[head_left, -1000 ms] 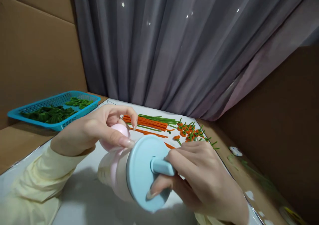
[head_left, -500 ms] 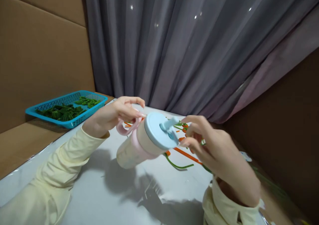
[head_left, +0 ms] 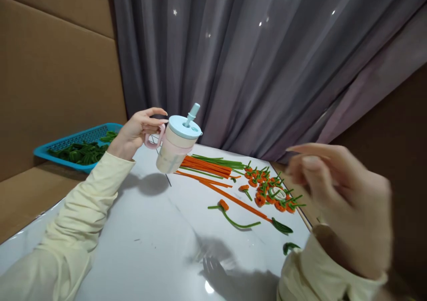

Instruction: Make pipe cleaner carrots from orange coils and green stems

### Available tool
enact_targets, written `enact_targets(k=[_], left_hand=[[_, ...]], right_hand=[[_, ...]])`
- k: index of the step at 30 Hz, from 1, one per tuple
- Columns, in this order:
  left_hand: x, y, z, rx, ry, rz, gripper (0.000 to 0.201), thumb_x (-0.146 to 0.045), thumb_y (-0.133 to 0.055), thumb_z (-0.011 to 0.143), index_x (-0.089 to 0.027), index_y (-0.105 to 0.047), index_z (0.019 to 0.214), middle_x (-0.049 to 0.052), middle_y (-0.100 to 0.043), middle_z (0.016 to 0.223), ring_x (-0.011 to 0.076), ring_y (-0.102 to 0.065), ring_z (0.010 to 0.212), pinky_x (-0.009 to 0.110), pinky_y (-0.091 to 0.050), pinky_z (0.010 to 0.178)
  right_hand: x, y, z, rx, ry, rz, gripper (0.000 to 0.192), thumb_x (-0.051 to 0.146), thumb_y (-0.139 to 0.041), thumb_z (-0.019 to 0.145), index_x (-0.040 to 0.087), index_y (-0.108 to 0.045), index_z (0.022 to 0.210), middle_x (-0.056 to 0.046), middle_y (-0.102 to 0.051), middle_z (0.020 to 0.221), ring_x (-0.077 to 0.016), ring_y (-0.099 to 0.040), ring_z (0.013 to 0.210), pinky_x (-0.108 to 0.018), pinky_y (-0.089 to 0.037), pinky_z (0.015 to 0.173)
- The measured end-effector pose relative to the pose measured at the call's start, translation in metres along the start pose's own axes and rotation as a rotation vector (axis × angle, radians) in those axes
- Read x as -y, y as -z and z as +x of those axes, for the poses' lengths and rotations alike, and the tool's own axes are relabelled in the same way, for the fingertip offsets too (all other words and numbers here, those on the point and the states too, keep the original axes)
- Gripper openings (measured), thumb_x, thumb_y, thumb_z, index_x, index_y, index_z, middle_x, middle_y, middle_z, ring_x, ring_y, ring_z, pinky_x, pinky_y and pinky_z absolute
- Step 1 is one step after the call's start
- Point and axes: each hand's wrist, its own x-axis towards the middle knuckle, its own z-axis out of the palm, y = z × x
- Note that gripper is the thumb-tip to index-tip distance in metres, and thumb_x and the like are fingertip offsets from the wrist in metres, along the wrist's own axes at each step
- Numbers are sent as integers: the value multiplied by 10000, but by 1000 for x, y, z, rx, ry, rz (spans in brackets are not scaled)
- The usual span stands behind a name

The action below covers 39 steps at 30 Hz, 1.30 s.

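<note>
Cup: a small cream and pink cup (head_left: 173, 152) is held up in the air above the far left part of the white table (head_left: 150, 243). It stands almost straight up, only a bit tilted.
Lid: a light blue lid (head_left: 184, 127) sits on top of the cup, and a blue spout (head_left: 192, 113) pokes up from it.
Left hand: the left hand (head_left: 137, 130) holds the cup by its pink handle (head_left: 152, 139), with the fingers curled around it.
Right hand: the right hand (head_left: 336, 194) is up in the air on the right side, blurry, holding nothing, with the fingers loosely bent. It is well apart from the cup.
Sticks: long orange and green fuzzy sticks (head_left: 207, 165) lie on the table just behind the cup.
Little carrots: a pile of small orange and green carrots (head_left: 267, 187) lies near the right edge.
Basket: a blue basket (head_left: 71, 147) with green bits in it sits far left, beside the table.
</note>
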Motion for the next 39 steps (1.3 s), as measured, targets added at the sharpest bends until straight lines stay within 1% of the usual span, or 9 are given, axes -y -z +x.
enact_targets(k=[3, 5, 9, 14, 17, 23, 30, 34, 39], left_hand=[[5, -16, -4, 39, 69, -37, 245, -41, -670, 526, -130, -585, 738, -58, -500, 443, -10, -298, 286, 117, -190, 321], [8, -27, -10, 98, 174, -4, 258, -61, -690, 524, -141, -582, 744, -32, -549, 477, 50, -450, 349, 125, -268, 343], [10, -42, -23, 219, 312, 18, 284, -69, -699, 517, -152, -579, 760, -29, -568, 502, 64, -473, 376, 132, -284, 346], [8, -44, -33, 306, 313, 44, 275, -90, -702, 528, -145, -585, 770, -16, -585, 546, 40, -436, 383, 127, -232, 352], [7, -44, -36, 337, 295, 82, 278, -112, -721, 542, -151, -583, 780, -16, -584, 532, 54, -454, 394, 133, -225, 357], [4, -47, -42, 346, 273, 146, 268, -134, -741, 573, -163, -581, 785, -36, -563, 479, 55, -440, 384, 141, -245, 366], [1, -49, -46, 342, 295, 166, 300, -138, -757, 559, -174, -596, 810, -65, -503, 448, 59, -430, 383, 149, -259, 370], [1, -52, -46, 315, 302, 174, 311, -154, -756, 563, -179, -584, 821, -46, -558, 505, 74, -464, 420, 157, -292, 403], [3, -54, -47, 302, 279, 185, 296, -154, -739, 568, -178, -582, 817, -58, -524, 476, 76, -436, 412, 166, -270, 412]], right_hand=[[-6, -36, 15, 149, 55, 101, 275, 422, -476, 910, 189, -543, 1040, -36, -639, 839, -126, -600, 613, -225, -455, 543], [-9, -56, 20, 250, 58, 140, 311, 394, -470, 921, 175, -487, 1141, -53, -624, 902, -124, -596, 638, -207, -439, 516], [-10, -78, 19, 333, 122, 240, 259, 346, -433, 946, 159, -475, 1120, -46, -604, 859, -105, -543, 617, -207, -442, 577], [-1, -74, 15, 363, 102, 395, 165, 317, -461, 935, 159, -508, 940, -15, -578, 721, -105, -528, 598, -207, -427, 566], [6, -69, 12, 395, 65, 445, 160, 315, -487, 922, 160, -516, 951, -8, -577, 705, -107, -550, 608, -201, -434, 559], [8, -70, 10, 416, 97, 412, 80, 247, -500, 892, 171, -504, 866, 15, -553, 627, -95, -506, 518, -201, -417, 515], [9, -73, 9, 433, 217, 388, 60, 138, -479, 859, 172, -515, 825, -9, -606, 714, -88, -516, 567, -188, -403, 552], [8, -82, 6, 481, 295, 327, 83, 104, -469, 837, 173, -511, 815, 6, -564, 677, -86, -465, 551, -181, -367, 537], [4, -87, 6, 508, 282, 308, 53, 130, -479, 841, 172, -507, 825, 8, -548, 669, -88, -442, 546, -180, -342, 536]])
